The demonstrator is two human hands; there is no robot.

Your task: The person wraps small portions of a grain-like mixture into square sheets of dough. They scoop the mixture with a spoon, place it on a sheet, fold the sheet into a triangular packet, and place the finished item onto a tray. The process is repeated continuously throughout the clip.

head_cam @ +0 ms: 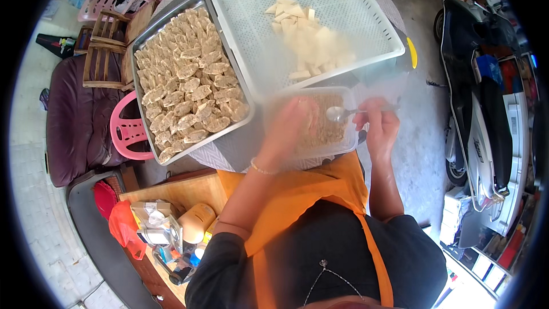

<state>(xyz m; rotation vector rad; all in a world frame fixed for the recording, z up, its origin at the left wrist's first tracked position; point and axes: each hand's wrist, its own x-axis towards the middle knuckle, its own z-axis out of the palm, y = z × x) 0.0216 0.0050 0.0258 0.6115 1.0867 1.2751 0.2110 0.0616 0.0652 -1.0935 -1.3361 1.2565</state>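
My right hand point(377, 122) grips a metal spoon point(339, 113), its bowl over a clear plastic tub point(315, 152) of brown minced filling point(330, 133). Over the left part of the same tub is my left hand point(291, 122), blurred, with a beaded bracelet at the wrist. Whether its fingers hold a piece cannot be made out. Beyond the tub, a pale perforated plastic basket point(253, 21) carries cut pale pieces point(296, 17), many triangular, which look like tofu. To the left, a metal tray point(206, 142) is packed with rows of brownish, filled-looking pieces point(188, 90).
A pink plastic chair point(124, 124) and a dark red leather seat point(70, 124) stand left of the table. Nearer me, a wooden surface point(188, 191) bears bottles, boxes and a red plastic bag point(124, 227). A scooter point(484, 137) is parked to the right.
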